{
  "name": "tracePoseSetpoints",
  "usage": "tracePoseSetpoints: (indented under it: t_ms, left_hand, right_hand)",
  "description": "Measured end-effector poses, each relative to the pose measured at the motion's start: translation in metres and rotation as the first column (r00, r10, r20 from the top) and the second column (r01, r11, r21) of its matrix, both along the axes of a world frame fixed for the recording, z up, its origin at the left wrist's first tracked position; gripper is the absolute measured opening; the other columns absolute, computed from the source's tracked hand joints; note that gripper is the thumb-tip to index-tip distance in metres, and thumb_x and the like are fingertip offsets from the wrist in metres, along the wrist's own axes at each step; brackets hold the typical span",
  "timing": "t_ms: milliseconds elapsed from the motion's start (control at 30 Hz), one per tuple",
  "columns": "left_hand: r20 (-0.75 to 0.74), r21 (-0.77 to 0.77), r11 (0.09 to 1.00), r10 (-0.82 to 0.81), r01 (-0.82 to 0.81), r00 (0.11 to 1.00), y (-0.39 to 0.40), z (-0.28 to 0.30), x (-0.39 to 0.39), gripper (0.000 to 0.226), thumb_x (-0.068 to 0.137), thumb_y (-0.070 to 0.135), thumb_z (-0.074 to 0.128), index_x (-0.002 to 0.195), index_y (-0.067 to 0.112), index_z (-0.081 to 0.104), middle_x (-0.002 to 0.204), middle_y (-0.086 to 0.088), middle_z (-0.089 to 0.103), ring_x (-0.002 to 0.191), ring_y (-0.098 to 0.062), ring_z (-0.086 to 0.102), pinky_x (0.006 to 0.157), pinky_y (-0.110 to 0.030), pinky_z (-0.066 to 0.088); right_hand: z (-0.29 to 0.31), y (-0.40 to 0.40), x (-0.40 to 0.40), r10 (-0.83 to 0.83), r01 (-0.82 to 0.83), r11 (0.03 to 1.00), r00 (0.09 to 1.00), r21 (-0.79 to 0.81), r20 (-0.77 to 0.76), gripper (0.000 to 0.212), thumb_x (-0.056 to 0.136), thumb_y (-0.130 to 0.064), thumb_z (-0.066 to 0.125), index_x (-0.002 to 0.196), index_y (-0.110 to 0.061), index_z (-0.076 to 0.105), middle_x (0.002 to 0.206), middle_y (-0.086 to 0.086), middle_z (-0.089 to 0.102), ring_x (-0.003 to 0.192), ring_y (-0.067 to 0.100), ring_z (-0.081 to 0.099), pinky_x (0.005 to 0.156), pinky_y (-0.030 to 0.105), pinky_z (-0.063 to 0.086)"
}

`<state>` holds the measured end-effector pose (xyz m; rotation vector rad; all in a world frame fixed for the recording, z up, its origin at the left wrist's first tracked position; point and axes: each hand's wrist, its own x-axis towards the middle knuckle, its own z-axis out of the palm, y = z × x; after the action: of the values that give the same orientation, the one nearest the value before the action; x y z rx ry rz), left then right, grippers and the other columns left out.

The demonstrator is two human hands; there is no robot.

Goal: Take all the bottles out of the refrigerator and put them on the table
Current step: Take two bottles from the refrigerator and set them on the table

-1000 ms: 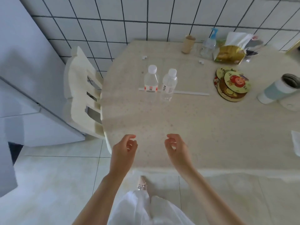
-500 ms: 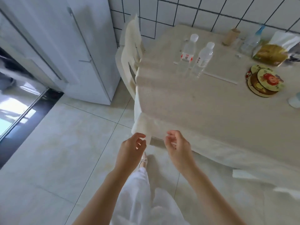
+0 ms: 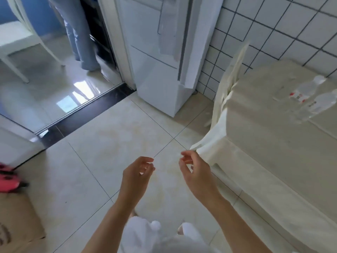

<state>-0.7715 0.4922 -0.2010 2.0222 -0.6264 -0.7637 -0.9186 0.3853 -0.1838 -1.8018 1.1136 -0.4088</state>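
Both the left hand and right hand hang empty with loosely curled fingers over the floor, well apart from two water bottles near the table's far edge, by the closed refrigerator.

The view swings left, away from the table, which slides from the centre to the right edge. The two bottles on it now sit at the far right, blurred. The refrigerator, earlier a sliver at the left, now stands top centre, doors closed. A doorway with a person's legs comes into sight. The left hand and right hand, earlier over the table edge, now hang above the floor, fingers loosely curled, holding nothing.
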Motion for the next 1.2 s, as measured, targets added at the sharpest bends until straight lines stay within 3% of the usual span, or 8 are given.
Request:
tracePoseSetpoints:
  t_ms: [233,567,800,900,1200]
  left_hand:
    - [0.047,0.025,0.993,0.112,-0.113,0.993,0.064,0.009,0.134,0.025,0.089,0.011,0.059,0.09,0.035,0.065,0.08,0.008,0.071,0.075,-0.001,0.065,0.065,-0.015,0.051]
    - [0.121,0.055,0.974,0.211,-0.219,0.97,0.084,0.01,0.294,0.02,0.09,0.01,0.059,0.094,0.028,0.065,0.079,0.006,0.07,0.076,-0.012,0.068,0.072,-0.031,0.057]
    - [0.146,0.037,0.981,0.186,-0.193,0.972,0.014,0.002,0.38,0.017,0.092,0.011,0.059,0.097,0.026,0.065,0.082,0.004,0.07,0.077,-0.014,0.068,0.071,-0.024,0.054]
    - [0.161,0.023,0.983,0.177,-0.183,0.971,-0.03,0.002,0.416,0.017,0.092,0.011,0.059,0.097,0.027,0.064,0.083,0.004,0.071,0.077,-0.013,0.068,0.073,-0.027,0.055]
    - [0.141,-0.016,0.993,0.114,-0.113,0.983,-0.168,0.021,0.506,0.016,0.092,0.013,0.059,0.098,0.028,0.064,0.086,0.003,0.071,0.08,-0.016,0.068,0.076,-0.029,0.056]
  right_hand:
    - [-0.012,0.026,0.168,0.177,-0.177,0.984,0.984,-0.022,-0.031,0.02,0.095,-0.023,0.052,0.114,-0.019,0.058,0.101,-0.009,0.063,0.097,0.0,0.058,0.086,0.017,0.043]
    - [-0.008,0.028,0.315,0.234,-0.233,0.972,0.972,0.033,-0.036,0.025,0.094,-0.027,0.053,0.118,-0.02,0.055,0.103,-0.008,0.063,0.101,0.005,0.058,0.084,0.014,0.041]
    - [0.003,-0.042,0.388,0.183,-0.183,0.983,0.983,0.01,-0.013,0.023,0.093,-0.027,0.055,0.116,-0.022,0.055,0.104,-0.009,0.063,0.102,0.006,0.058,0.093,0.029,0.049]
    - [0.009,-0.085,0.424,0.162,-0.161,0.987,0.987,-0.014,0.021,0.024,0.093,-0.026,0.056,0.116,-0.02,0.057,0.102,-0.01,0.064,0.101,0.004,0.059,0.092,0.033,0.05]
    - [0.039,-0.209,0.514,0.106,-0.104,0.994,0.993,-0.038,0.061,0.024,0.093,-0.028,0.056,0.117,-0.021,0.055,0.102,-0.013,0.061,0.101,0.001,0.058,0.092,0.027,0.051]
